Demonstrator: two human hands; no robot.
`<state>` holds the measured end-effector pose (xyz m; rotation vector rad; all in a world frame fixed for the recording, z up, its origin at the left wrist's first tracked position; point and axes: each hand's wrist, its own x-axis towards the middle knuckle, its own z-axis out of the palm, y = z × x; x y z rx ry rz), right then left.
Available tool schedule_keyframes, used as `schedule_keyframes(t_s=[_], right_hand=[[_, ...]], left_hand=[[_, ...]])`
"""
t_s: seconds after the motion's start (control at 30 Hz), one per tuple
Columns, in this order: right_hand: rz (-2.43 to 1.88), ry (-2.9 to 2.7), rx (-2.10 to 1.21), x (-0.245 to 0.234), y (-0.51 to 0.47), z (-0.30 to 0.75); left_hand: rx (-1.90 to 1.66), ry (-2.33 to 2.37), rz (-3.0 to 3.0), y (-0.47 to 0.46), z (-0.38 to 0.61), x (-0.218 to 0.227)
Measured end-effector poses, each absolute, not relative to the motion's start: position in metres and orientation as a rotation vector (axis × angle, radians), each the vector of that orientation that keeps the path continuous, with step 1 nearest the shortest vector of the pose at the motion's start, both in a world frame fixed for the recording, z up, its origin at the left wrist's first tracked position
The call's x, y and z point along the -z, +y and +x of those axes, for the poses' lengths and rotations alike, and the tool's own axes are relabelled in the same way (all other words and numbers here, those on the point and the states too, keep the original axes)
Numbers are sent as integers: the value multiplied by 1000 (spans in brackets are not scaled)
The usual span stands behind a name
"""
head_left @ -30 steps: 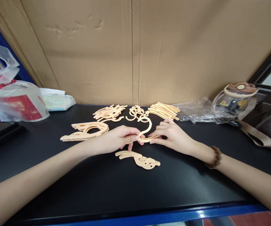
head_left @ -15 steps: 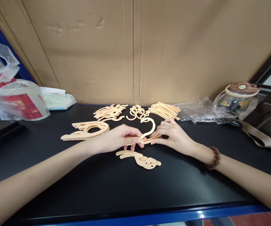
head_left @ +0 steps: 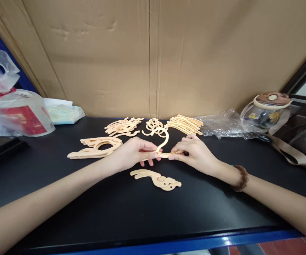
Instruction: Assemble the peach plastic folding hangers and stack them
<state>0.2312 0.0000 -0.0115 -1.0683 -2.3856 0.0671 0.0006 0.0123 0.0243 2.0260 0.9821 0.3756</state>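
A beige plastic clothes hanger [head_left: 165,141] with an upright curved hook is held between both hands above the black table. My left hand [head_left: 139,150] pinches it near the foot of the hook, while my right hand [head_left: 192,150] grips the curved arm on the other side. Below them on the table lie several loose beige hanger arms [head_left: 156,179], partly overlapping. Left of my left hand rests a stack of folded hangers [head_left: 94,147], partly covered by my wrist.
Behind my hands are piles of hanger arms [head_left: 124,125], hooks [head_left: 153,125] and slim strips [head_left: 186,124]. Crumpled clear plastic [head_left: 222,124] and a strapped bottle [head_left: 266,109] stand right; a plastic bag [head_left: 22,113], tissue pack [head_left: 64,111] and dark phone-like object [head_left: 1,148] are left.
The hook in my hands has swung to the left and its curve now overlaps the hook pile behind. Both hands keep their grip, almost in the same place.
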Motion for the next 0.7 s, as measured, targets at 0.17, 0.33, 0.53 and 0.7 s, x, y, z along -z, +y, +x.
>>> schedule_keyframes(t_s=[0.17,0.33,0.53,0.7], right_hand=[[-1246,-2327,-87,10,-3,226],[-1463,-2098,-278,4,-2,227],[-1607,-1975,-326,6,5,234],[-1611,-1981,-306,7,6,234]], left_hand=[[-510,1054,2226,10,3,-11],[-599,1018,2256,9,4,-7],[-564,1153,2364,20,-6,-11],[-500,1147,2497,25,-11,-13]])
